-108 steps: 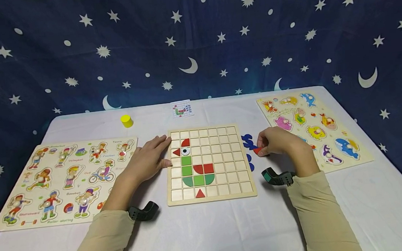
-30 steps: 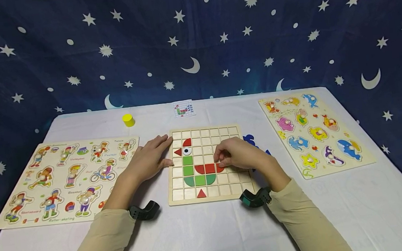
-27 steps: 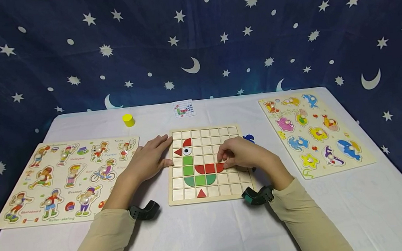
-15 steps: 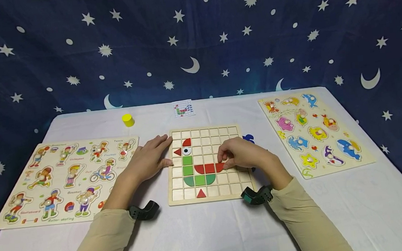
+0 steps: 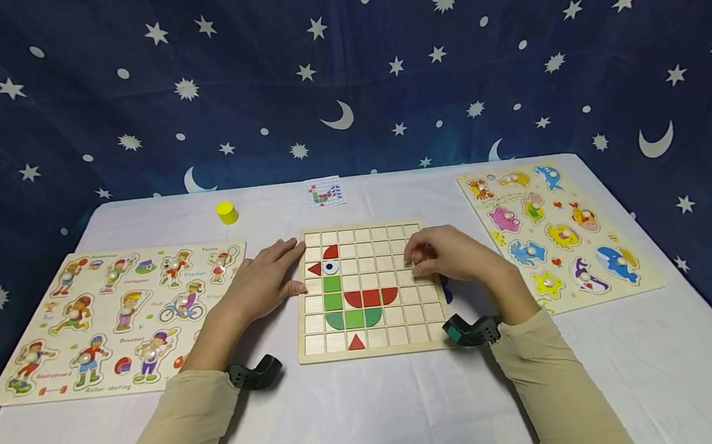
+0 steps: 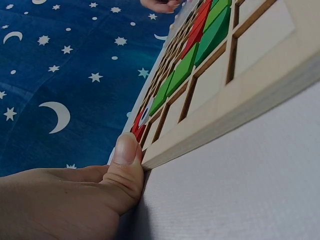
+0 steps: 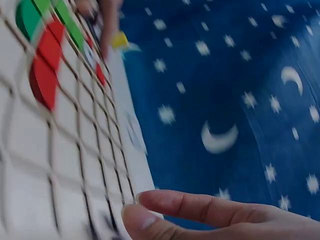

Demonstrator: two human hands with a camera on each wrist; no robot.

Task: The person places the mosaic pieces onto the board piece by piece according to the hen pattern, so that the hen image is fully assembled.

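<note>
My left hand (image 5: 263,279) rests at the left edge of the wooden grid board (image 5: 378,357), its thumb touching the frame in the left wrist view. On the board, coloured tiles form a bird shape: green squares (image 5: 333,301), an eye tile (image 5: 331,267), a red triangle (image 5: 357,343) and a row ending in a red quarter-round tile (image 5: 389,296). Over the board's right side hovers my right hand (image 5: 445,253), thumb and forefinger loosely bent with nothing between them. Blue pieces (image 5: 447,290) lie beside the board's right edge, mostly hidden behind this hand.
A small picture card (image 5: 324,192) lies behind the board, with a yellow cylinder (image 5: 226,213) to its left. A sports puzzle board (image 5: 111,324) is on the left of the table. On the right lies a sea-animal puzzle board (image 5: 560,234).
My right hand brought the red quarter-round tile from beside the board to the right end of the red row, let go, and moved back right. The left hand stays put.
</note>
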